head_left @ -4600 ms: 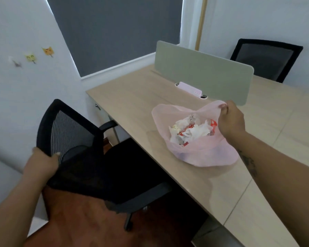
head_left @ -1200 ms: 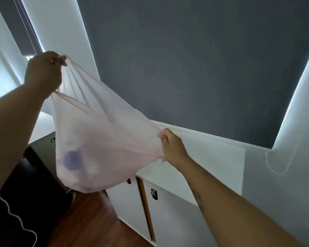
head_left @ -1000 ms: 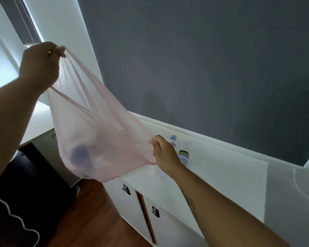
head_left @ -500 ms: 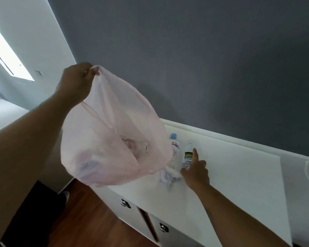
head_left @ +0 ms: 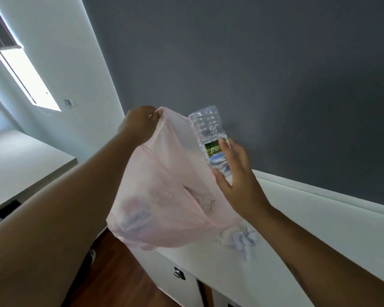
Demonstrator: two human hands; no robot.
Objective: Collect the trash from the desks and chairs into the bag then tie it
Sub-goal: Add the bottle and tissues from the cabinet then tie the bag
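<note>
A white cabinet top [head_left: 319, 227] is running along the wall under a dark grey roller blind [head_left: 253, 63], with a white sill [head_left: 319, 191] between them. Crumpled white tissue [head_left: 242, 238] is lying on the cabinet top just beside the lower right edge of the bag, partly behind the right forearm. Below, a cabinet door with a small dark metal latch [head_left: 179, 273] is showing, and reddish wood flooring [head_left: 120, 273] is lying at its foot. To the left, a second pale surface [head_left: 20, 165] is stretching away under a bright window [head_left: 29, 78]. Nothing is standing between the bottle and the bag's mouth.

The pink plastic bag [head_left: 164, 196] is hanging in the air in front of the cabinet, thin and translucent, its mouth sagging open toward the right. Dim shapes are showing through its lower left part, one bluish-purple, too blurred to name. The left hand [head_left: 140, 125] is pinching the bag's upper rim, fingers closed on the plastic, and holding it up. The right hand [head_left: 237, 180] is gripping a clear crinkled plastic water bottle [head_left: 211, 136] by its green-labelled part, thumb on one side and fingers on the other. The bottle is standing base up, tilted slightly, right at the bag's open rim.
</note>
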